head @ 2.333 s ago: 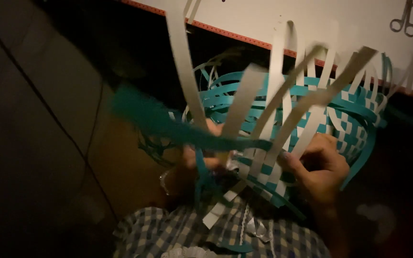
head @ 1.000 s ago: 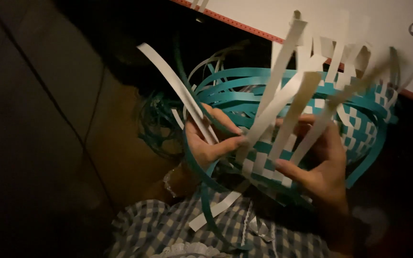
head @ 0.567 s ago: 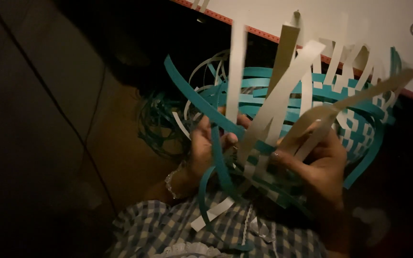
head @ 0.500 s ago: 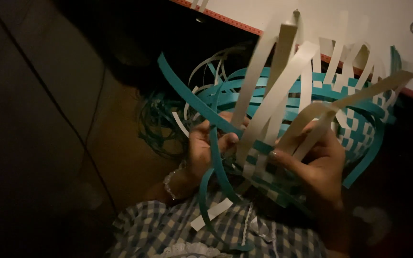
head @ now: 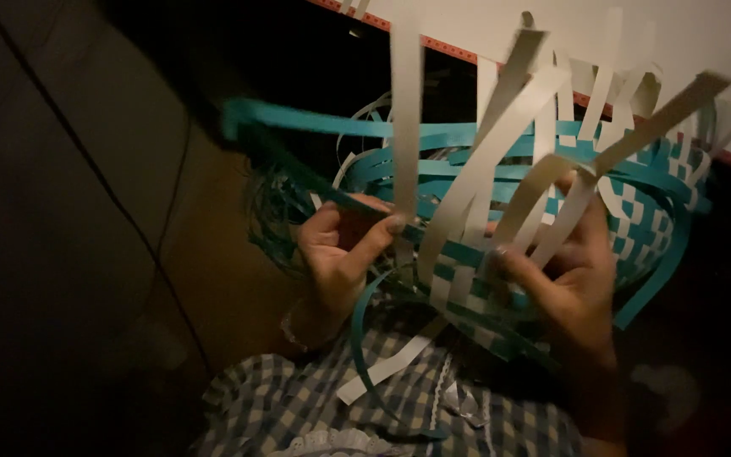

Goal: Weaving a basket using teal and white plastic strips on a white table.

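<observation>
Teal-and-white woven basket (head: 552, 211) between fingers (head: 365, 245)

1. Woven basket (head: 636, 228): half-made, teal and white flat strips in a checker weave, tipped on its side, held up above the lap between both hands.
2. White strips (head: 501, 144): loose ends stick up and fan out from the weave, some bent.
3. Teal strip (head: 323, 123): long, runs roughly level leftward from the basket, blurred.
4. More teal strips curl down below the weave.

A checked garment (head: 399, 398) in blue and white has a lace trim; a thin bracelet (head: 291, 328) circles the left wrist.
</observation>
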